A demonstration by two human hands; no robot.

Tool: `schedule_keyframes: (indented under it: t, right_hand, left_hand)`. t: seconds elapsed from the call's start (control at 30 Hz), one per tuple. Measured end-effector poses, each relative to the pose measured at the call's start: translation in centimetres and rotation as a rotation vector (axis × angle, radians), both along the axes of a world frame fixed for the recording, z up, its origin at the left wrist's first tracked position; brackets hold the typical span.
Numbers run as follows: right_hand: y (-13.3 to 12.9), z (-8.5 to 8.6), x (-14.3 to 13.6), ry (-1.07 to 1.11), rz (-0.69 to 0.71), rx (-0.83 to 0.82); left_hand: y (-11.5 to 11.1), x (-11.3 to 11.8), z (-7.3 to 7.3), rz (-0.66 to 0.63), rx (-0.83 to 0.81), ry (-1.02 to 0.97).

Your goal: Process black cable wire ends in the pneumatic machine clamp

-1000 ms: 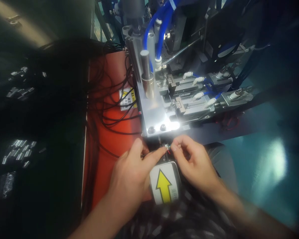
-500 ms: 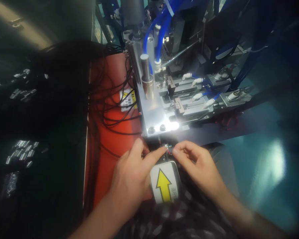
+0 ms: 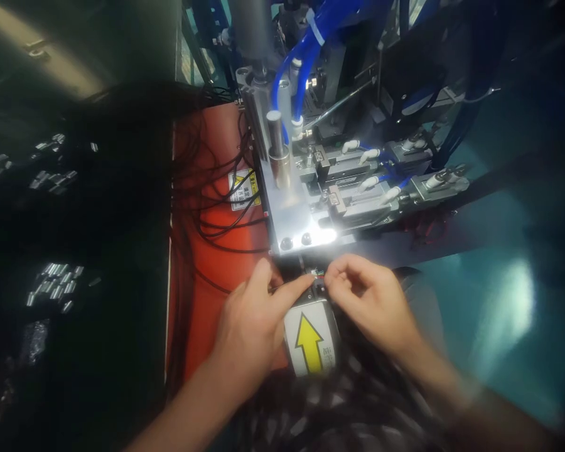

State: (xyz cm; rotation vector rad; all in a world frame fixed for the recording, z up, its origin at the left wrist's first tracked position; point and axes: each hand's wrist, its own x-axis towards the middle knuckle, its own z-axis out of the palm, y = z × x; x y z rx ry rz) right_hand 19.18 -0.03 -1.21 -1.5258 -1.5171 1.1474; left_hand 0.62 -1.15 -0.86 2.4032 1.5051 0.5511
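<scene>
A small part with thin coloured wires (image 3: 317, 274), green and red among them, sits at the front of the machine, under its bright metal plate. My left hand (image 3: 249, 320) lies over the red base with its fingers apart. One stretched digit touches the small part from the left; the other fingers are partly hidden. From the right, my right hand (image 3: 370, 298) pinches thumb and forefinger together at the wire ends, its other fingers curled. Its fingertips cover what they hold. Just below the small part is a white label with a yellow arrow (image 3: 309, 339).
The metal machine plate (image 3: 294, 216) carries bolts and an upright pin (image 3: 276, 141). Blue air hoses (image 3: 306, 63) and pneumatic cylinders (image 3: 358, 204) rise behind. Black cables (image 3: 216, 213) cross the red base (image 3: 207, 314). Several small shiny pieces (image 3: 56, 282) lie on the dark surface at left.
My right hand has shifted slightly left and up, closer to the small part, and its pinch looks tighter. My left hand stays at the part. The view has moved a little.
</scene>
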Motion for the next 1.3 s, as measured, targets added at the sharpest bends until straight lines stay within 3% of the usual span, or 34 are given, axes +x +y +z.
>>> schedule_keyframes:
  t: [0.13, 0.33, 0.53, 0.7, 0.87, 0.93, 1.17, 1.3]
  right_hand:
    - [0.4, -0.5, 0.2, 0.127, -0.019, -0.116]
    - [-0.4, -0.9, -0.4, 0.095, -0.017, -0.075]
    - [-0.5, -0.8, -0.4, -0.073, 0.011, 0.095]
    - [-0.2, -0.8, -0.3, -0.093, 0.064, 0.061]
    - [-0.3, -0.9, 0.0, -0.331, 0.073, 0.329]
    - [-0.2, -0.9, 0.3, -0.230, 0.057, 0.254]
    - [1.0, -1.2, -0.1, 0.187, -0.083, -0.244]
    - [1.5, -0.8, -0.8, 0.370, -0.165, -0.409]
  left_hand:
    - [0.0, -0.1, 0.0, -0.009, 0.006, 0.010]
    - [-0.1, -0.1, -0.2, -0.005, -0.008, -0.001]
    - [0.0, -0.1, -0.1, -0.005, -0.004, -0.006]
    - [-0.1, 0.0, 0.0, -0.015, -0.017, 0.009]
    - [-0.1, 0.1, 0.0, 0.003, -0.038, 0.002]
    - [-0.1, 0.1, 0.0, 0.003, -0.043, 0.003]
    - [0.0, -0.1, -0.1, -0.013, -0.008, -0.001]
    - [0.0, -0.1, -0.2, -0.014, -0.005, -0.002]
